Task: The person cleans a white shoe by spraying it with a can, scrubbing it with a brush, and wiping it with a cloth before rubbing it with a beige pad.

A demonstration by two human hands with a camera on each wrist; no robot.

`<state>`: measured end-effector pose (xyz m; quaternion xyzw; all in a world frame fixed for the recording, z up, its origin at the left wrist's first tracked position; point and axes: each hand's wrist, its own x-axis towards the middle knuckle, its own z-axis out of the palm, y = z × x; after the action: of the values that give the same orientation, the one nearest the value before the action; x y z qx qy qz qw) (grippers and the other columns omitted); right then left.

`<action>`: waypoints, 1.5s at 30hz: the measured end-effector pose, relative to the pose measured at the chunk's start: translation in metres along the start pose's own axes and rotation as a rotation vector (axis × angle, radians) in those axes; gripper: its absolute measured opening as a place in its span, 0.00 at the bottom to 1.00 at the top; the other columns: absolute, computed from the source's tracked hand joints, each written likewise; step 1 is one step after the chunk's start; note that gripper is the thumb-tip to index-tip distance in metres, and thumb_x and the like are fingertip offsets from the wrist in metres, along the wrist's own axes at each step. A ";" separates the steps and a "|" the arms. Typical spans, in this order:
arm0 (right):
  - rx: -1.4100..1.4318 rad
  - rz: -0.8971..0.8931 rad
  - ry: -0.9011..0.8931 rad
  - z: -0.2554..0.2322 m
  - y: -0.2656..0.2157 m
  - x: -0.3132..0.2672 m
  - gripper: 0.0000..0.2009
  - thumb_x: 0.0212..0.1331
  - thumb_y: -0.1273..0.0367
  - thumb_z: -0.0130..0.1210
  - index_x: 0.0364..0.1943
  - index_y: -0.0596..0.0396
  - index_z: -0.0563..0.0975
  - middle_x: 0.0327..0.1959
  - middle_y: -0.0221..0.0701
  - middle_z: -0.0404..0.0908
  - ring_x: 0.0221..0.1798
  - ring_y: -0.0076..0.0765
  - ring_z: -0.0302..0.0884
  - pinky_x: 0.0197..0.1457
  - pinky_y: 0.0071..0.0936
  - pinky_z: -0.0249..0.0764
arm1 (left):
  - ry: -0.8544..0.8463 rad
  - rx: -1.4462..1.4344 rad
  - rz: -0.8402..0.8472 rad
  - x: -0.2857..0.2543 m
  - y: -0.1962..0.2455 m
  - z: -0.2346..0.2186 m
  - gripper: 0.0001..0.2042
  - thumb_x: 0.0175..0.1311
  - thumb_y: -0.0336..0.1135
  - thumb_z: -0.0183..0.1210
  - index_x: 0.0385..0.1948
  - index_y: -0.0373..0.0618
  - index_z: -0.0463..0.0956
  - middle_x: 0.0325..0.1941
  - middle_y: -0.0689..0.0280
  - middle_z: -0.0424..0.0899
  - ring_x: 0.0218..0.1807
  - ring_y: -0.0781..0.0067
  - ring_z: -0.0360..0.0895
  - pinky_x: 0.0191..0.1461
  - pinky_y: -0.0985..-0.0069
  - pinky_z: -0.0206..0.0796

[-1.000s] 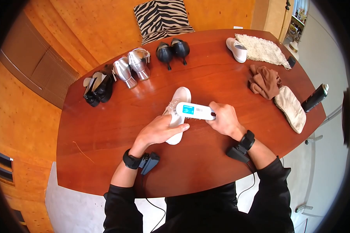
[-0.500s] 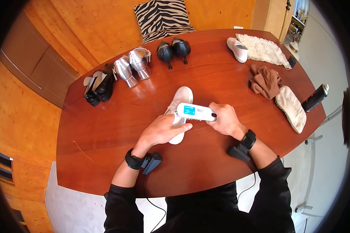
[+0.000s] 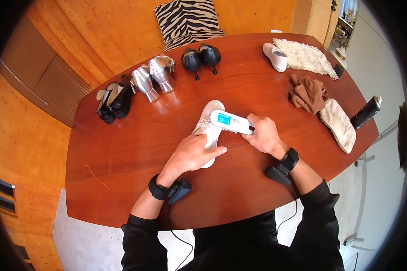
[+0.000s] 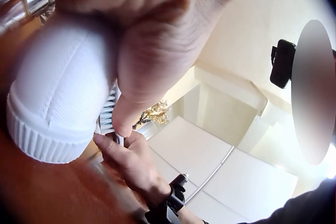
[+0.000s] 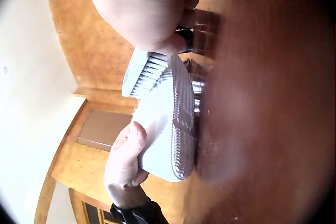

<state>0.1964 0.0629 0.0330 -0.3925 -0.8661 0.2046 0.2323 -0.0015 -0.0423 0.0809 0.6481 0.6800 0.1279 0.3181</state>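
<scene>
On the table (image 3: 135, 180), a white lace-up sneaker (image 3: 212, 107) stands sole down, its toe pointing away from me. My left hand (image 3: 190, 152) holds it at the opening, fingertips hidden in the shoe and thumb along the near side. The ribbed heel (image 4: 52, 142) fills the lower left of the left wrist view. In my right hand (image 3: 263, 135) is the handle of a white scrub brush (image 3: 236, 122) with a blue label on its back. Its bristles (image 5: 151, 74) face down against the sneaker's upper around the laces, as the right wrist view shows.
Black shoes (image 3: 117, 101), silver heeled shoes (image 3: 160, 72) and black heels (image 3: 209, 56) line the far left side. At the right are another white sneaker (image 3: 276, 58), a cream shaggy cloth (image 3: 303, 56), a brown cloth (image 3: 308, 95), a beige pad (image 3: 338, 124) and a black spray can (image 3: 366, 113).
The brush has shifted slightly away from me and to the right across the sneaker, its head angled more toward the toe. My left hand still holds the sneaker, having moved slightly right.
</scene>
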 end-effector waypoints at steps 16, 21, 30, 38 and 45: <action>0.046 -0.154 0.005 0.003 0.002 -0.002 0.09 0.43 0.69 0.58 0.26 0.58 0.71 0.23 0.43 0.78 0.28 0.53 0.76 0.33 0.42 0.73 | -0.003 0.059 -0.036 -0.002 0.007 0.001 0.30 0.56 0.59 0.55 0.31 0.30 0.73 0.28 0.46 0.79 0.34 0.50 0.79 0.40 0.61 0.69; -0.051 0.037 0.078 -0.002 0.003 0.002 0.09 0.44 0.69 0.58 0.27 0.58 0.72 0.23 0.43 0.78 0.30 0.52 0.77 0.34 0.42 0.73 | -0.001 0.085 -0.045 -0.003 0.010 -0.001 0.30 0.56 0.59 0.55 0.31 0.30 0.73 0.27 0.46 0.79 0.34 0.50 0.79 0.40 0.61 0.69; 0.027 -0.096 0.029 -0.001 0.006 0.001 0.09 0.43 0.70 0.58 0.27 0.58 0.72 0.23 0.43 0.78 0.30 0.51 0.77 0.35 0.41 0.73 | 0.017 0.072 -0.056 -0.001 -0.001 0.002 0.30 0.56 0.59 0.55 0.33 0.30 0.73 0.28 0.48 0.79 0.33 0.52 0.79 0.39 0.62 0.69; 0.035 -0.113 0.156 -0.001 0.011 0.003 0.10 0.40 0.71 0.60 0.25 0.59 0.70 0.22 0.44 0.76 0.27 0.54 0.75 0.30 0.40 0.71 | 0.144 -0.043 0.075 0.000 -0.005 0.008 0.21 0.57 0.50 0.58 0.37 0.36 0.73 0.29 0.53 0.80 0.34 0.56 0.79 0.40 0.65 0.68; -0.076 0.090 0.177 -0.005 0.015 0.007 0.10 0.44 0.69 0.59 0.28 0.58 0.72 0.24 0.42 0.78 0.31 0.51 0.77 0.35 0.42 0.72 | 0.150 -0.033 0.092 0.004 -0.011 0.014 0.20 0.56 0.48 0.60 0.36 0.37 0.73 0.29 0.54 0.80 0.33 0.56 0.78 0.39 0.65 0.68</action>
<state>0.2033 0.0781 0.0306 -0.4562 -0.8308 0.1465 0.2832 -0.0016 -0.0426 0.0629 0.6618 0.6693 0.2018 0.2708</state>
